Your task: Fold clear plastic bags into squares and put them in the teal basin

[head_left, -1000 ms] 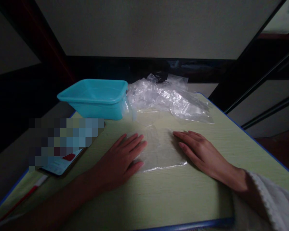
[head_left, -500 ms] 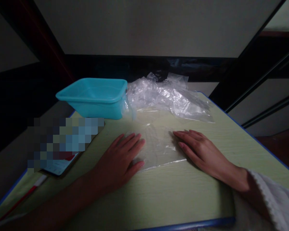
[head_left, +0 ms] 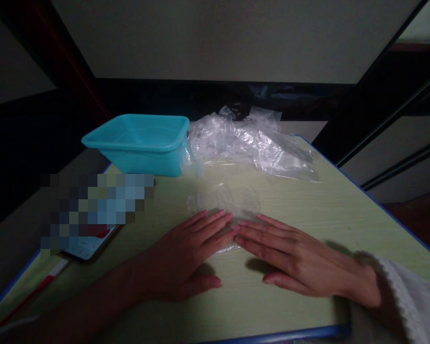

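A clear plastic bag lies flat on the pale green table in front of me. My left hand rests palm down on the bag's near edge, fingers stretched out together. My right hand lies flat beside it, fingers extended, its fingertips meeting those of the left over the bag. Both hands cover the near half of the bag. A white knitted sleeve covers my right wrist.
A turquoise plastic tub stands at the back left. A heap of crumpled clear plastic bags lies behind, at the back middle. A phone or card and a red-and-white pen lie at the left edge. The table has a blue rim.
Both hands have slid toward me and inward across the bag, from its left and right sides to meet fingertip to fingertip at its near edge.
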`<state>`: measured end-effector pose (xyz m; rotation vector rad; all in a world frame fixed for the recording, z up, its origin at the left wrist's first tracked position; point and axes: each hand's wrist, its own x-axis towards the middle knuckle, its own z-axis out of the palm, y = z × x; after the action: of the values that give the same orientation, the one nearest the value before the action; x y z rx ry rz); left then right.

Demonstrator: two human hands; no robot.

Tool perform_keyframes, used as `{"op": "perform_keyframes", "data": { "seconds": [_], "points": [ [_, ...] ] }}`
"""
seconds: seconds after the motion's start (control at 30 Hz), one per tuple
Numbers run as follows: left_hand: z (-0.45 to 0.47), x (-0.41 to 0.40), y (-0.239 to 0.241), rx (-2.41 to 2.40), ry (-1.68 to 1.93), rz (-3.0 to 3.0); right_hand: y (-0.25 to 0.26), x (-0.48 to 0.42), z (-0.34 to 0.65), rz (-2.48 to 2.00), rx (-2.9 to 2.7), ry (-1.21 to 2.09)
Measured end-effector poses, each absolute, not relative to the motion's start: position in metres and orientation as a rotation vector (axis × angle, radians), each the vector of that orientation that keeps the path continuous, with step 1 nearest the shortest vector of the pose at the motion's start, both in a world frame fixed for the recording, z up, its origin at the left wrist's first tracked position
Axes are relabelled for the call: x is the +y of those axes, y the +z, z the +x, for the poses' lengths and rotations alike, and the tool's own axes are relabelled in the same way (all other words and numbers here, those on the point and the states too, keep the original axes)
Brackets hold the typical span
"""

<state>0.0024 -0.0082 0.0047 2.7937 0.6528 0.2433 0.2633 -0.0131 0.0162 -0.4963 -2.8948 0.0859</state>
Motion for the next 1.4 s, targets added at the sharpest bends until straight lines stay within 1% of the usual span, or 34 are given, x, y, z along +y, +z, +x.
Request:
{"op": "perform_keyframes", "data": {
  "seconds": [0.37,0.67,1.0,1.23,1.4],
  "points": [
    [0.002,-0.01,0.009,0.661,0.159,2.736,0.017,-0.011,0.261,-0.457,-2.909,0.348],
    [0.003,-0.011,0.008,0.675,0.136,2.731,0.018,-0.012,0.261,-0.511,-3.029,0.444],
    [0.0,-0.008,0.011,0.644,0.04,2.703,0.016,-0.011,0.265,-0.534,-3.015,0.502],
    [-0.001,-0.008,0.011,0.632,0.088,2.697,0.015,-0.009,0.269,-0.499,-2.942,0.493],
    [-0.003,-0.008,0.012,0.603,0.1,2.703,0.015,-0.008,0.272,-0.482,-2.974,0.41]
  ]
}}
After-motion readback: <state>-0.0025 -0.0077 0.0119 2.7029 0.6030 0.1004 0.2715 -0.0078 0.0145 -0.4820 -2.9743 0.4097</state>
